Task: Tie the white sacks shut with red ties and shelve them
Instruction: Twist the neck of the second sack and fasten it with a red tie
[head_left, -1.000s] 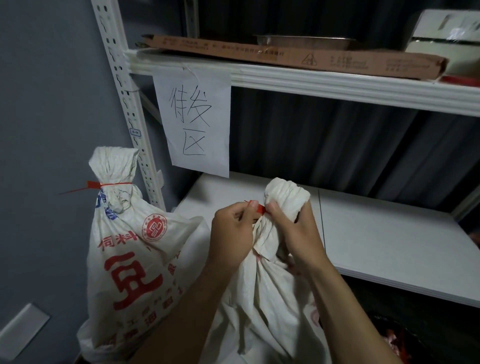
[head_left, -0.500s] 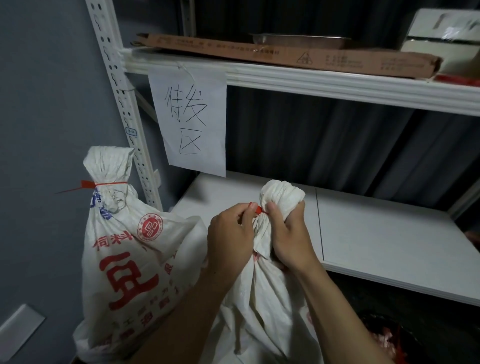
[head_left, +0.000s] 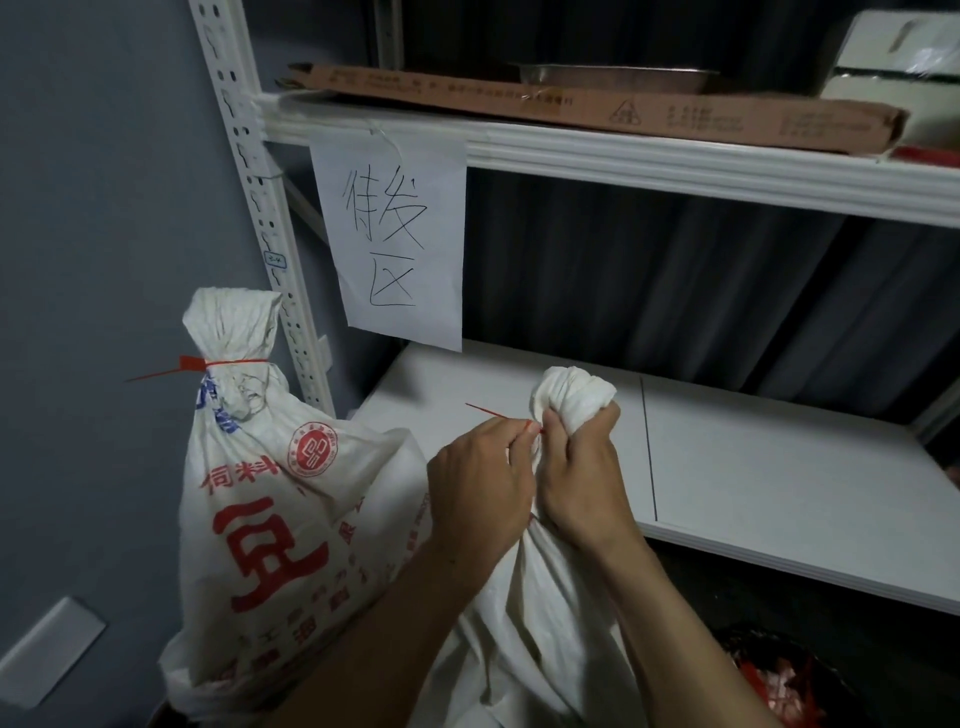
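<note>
My R hand (head_left: 582, 473) clamps the white woven sack (head_left: 571, 389) by its bunched neck so it can't splay; L hand (head_left: 480, 488) pinches the thin red tie (head_left: 498, 414) to cinch it, just before the white shelf (head_left: 779, 467).

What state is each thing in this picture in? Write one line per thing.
Printed white woven sack: upright, neck tied shut by a red tie.
Plain white woven sack: neck bunched, held.
Thin red plastic tie: tail sticking out leftward.
Left hand: pinches that tie.
Right hand: grips the bunched neck.
</note>
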